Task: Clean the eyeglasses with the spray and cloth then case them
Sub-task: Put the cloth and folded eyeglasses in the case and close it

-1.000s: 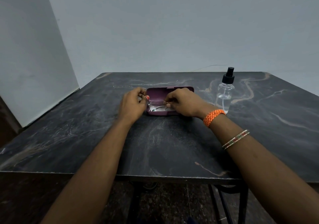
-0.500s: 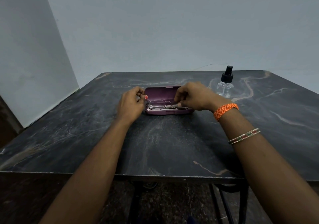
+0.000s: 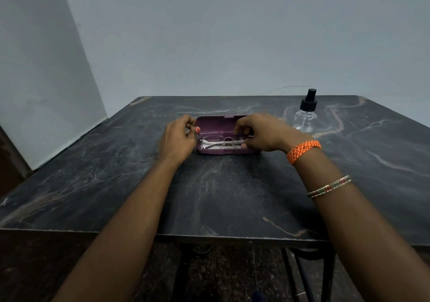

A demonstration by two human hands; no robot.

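Eyeglasses (image 3: 217,141), one pair, lie in one open case (image 3: 221,128).

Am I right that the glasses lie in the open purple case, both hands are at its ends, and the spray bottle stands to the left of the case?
Not quite: in the head view the spray bottle stands to the right of the purple case, beyond the right hand. The rest holds: the glasses lie in it, with the left hand at its other end.

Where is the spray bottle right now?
In the head view, the spray bottle stands upright at the table's far right, untouched, just beyond the right hand and the open case.
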